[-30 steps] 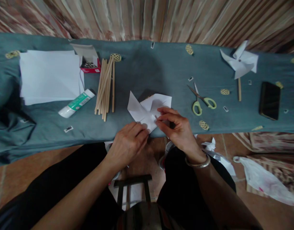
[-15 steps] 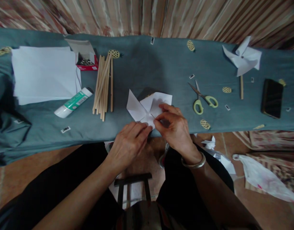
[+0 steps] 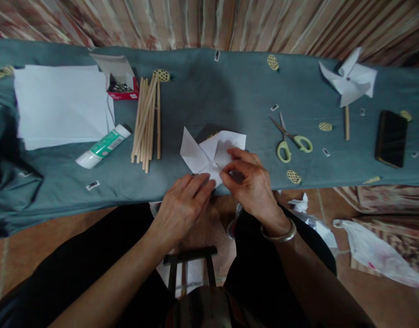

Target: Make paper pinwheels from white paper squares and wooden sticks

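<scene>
Head view shows a paper pinwheel point(image 3: 211, 155) at the table's point(image 3: 250, 120) near edge, the right hand point(image 3: 252, 184) pinching a thin piece point(image 3: 218, 166), too small to identify, closer to its centre than 1 second ago, while the left hand point(image 3: 184, 200) touches its near side, gripping or merely resting, I cannot tell.

Folded sheet point(image 3: 193, 151): thin paper, smooth & matt. Pile of sheets point(image 3: 61, 107), same stuff. Sticks point(image 3: 147, 125): plain wood, no shine. Scissors point(image 3: 285, 131): metal blades, grips look plastic. White tube point(image 3: 103, 146): smooth plastic, bit of shine. Red box point(image 3: 123, 95): card, w/ shiny metal bits point(image 3: 120, 87). Phone point(image 3: 391, 139): dark, v. glossy. Bangle point(image 3: 281, 238): shiny metal. Tablecloth point(image 3: 192, 100): matt cloth, w/ wrinkles. Bag point(image 3: 376, 255): thin, crinkly plastic.
</scene>
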Tool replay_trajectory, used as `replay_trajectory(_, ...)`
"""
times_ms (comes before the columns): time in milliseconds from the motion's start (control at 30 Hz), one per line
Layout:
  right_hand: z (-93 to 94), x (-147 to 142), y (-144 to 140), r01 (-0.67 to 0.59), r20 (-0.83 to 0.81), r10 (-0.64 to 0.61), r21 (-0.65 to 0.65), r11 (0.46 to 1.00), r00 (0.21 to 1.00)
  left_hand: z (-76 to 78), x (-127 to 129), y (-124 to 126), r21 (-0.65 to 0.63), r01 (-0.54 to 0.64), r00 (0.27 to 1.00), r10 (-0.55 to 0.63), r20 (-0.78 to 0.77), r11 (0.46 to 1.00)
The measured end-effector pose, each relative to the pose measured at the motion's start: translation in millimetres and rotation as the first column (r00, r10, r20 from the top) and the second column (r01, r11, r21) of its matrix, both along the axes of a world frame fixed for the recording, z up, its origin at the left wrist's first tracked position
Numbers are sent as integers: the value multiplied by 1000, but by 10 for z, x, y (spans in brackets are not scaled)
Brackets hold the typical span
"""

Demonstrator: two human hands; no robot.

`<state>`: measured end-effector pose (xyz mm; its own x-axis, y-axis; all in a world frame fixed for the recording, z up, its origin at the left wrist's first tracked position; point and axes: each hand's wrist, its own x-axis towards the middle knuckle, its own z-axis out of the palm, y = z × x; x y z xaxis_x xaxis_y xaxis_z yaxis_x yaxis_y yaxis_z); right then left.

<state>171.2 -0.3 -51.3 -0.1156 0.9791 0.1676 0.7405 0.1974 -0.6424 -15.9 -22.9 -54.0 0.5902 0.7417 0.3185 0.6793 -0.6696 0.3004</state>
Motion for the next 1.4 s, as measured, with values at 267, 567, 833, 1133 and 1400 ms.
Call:
replay_trajectory(267, 52, 9, -18, -80, -64, 79, -8, 997, 995, -15, -3, -11, 4, 40, 999, -40, 28, 999)
replay_trajectory(567, 92, -25, -85, -193, -71, 189, -58, 979, 979, 19, -6, -56, 25, 83, 994, -84, 64, 996)
replay_trajectory(833, 41, -93, -162, -251, 36, 253, -56, 966, 967, 33, -12, -73, -7, 98, 994, -97, 56, 995)
replay_trajectory(1133, -20, -123, -183, -231, 43, 232, -39, 972, 972, 24, 6, -72, -30, 89, 993, -87, 81, 996)
replay_trajectory(1400, 1, -116, -185, -198, -19, 198, -43, 979, 980, 13, 12, -76, -33, 92, 993, -89, 80, 995)
